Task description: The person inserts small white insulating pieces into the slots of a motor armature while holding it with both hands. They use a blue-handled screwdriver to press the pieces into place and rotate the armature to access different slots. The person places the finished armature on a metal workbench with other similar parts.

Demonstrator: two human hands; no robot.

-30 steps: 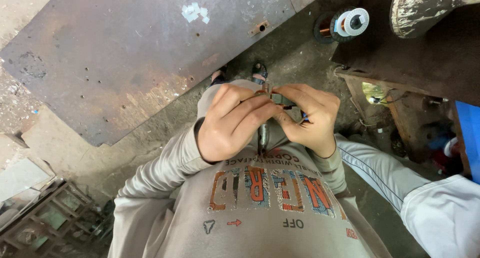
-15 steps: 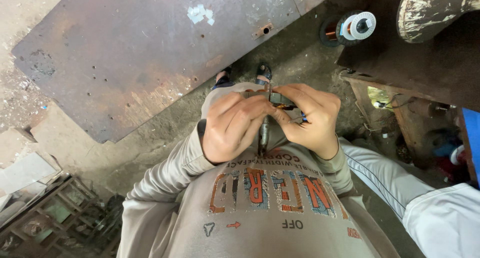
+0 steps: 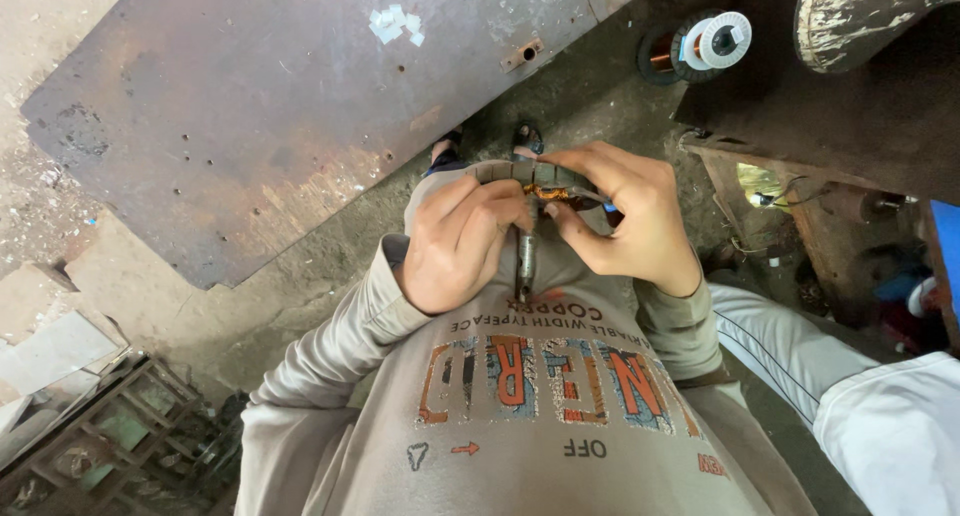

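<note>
At the centre of the frame a small motor armature (image 3: 530, 188) with copper windings is pinched from both sides – left hand (image 3: 462, 244) and right hand (image 3: 630, 221) closed on it – and is best kept steady by its shaft (image 3: 526, 261) while the wire is worked.

A rough metal or motor-repair workshop. A large rusted steel plate (image 3: 300, 106) lies on the dirty concrete floor (image 3: 590, 96) from ten to twelve o'clock, a spool of copper wire (image 3: 700, 46) sits at one o'clock, a grimy workbench (image 3: 860, 116) with clutter beneath fills two to three o'clock, and scrap metal frames (image 3: 100, 446) pile up at eight o'clock
</note>
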